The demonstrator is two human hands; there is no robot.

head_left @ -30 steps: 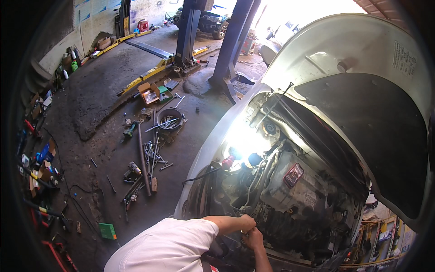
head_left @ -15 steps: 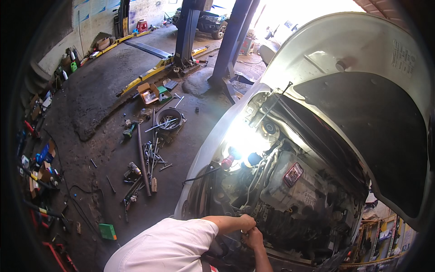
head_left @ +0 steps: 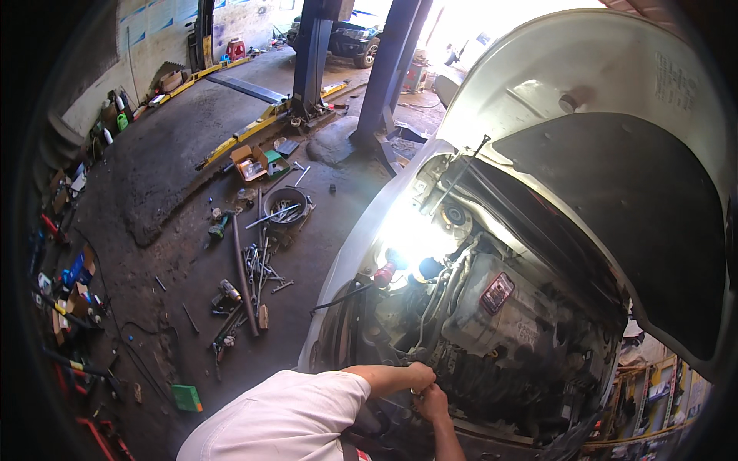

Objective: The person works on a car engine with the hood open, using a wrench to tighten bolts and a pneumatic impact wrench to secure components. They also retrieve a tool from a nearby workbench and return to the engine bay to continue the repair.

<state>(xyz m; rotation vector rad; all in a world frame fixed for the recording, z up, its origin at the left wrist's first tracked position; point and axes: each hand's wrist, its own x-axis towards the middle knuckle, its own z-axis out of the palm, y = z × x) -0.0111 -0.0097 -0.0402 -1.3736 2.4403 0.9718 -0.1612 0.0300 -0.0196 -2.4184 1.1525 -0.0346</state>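
Note:
Both my hands meet at the front of the open engine bay, beside the dark engine parts. My left hand (head_left: 419,376), reaching in from the white sleeve, has its fingers curled closed. Just below it and almost touching, my right hand (head_left: 432,402) is closed too. A small bit of something shows between them, but its kind is too small to make out. Farther in lies the engine cover (head_left: 477,303), with a phone-like red-framed object (head_left: 497,293) resting on it. A bright lamp with a red end (head_left: 384,275) shines at the bay's left side.
The raised hood (head_left: 615,192) arches over the right. On the floor at left are loose wrenches (head_left: 261,261), a round tool bowl (head_left: 298,211), a long pipe (head_left: 242,269), a power drill (head_left: 219,227) and a green box (head_left: 186,397). Blue lift posts (head_left: 311,65) stand behind.
The view has shifted very slightly. My hands stay closed together at the same place in the engine bay.

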